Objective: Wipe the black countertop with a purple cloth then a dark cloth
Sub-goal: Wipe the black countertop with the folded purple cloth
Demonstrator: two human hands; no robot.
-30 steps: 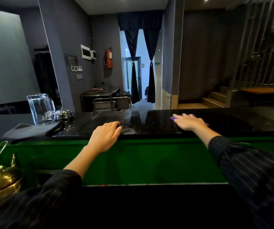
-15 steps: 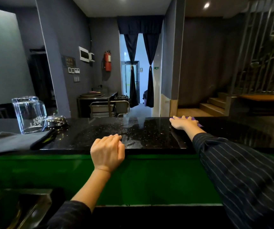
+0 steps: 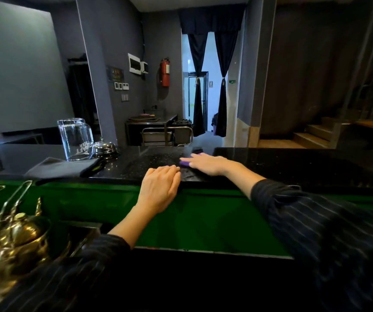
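The black countertop (image 3: 293, 163) runs across the view above a green front panel, with wet streaks near its middle. My right hand (image 3: 205, 163) lies flat on the purple cloth (image 3: 184, 163), pressing it onto the counter; only the cloth's left edge shows past my fingers. My left hand (image 3: 160, 188) rests palm down on the counter's near edge, just left of the cloth, holding nothing. A folded dark cloth (image 3: 64, 167) lies on the counter to the left.
An upturned glass pitcher (image 3: 75, 139) and a chrome service bell (image 3: 103, 148) stand behind the dark cloth. A brass kettle (image 3: 16, 233) sits low at the left below the counter. Steps rise at the far right.
My right hand has slid the purple cloth leftward along the counter, toward my left hand. My left hand stays at the counter's edge, its fingers now laid flatter.
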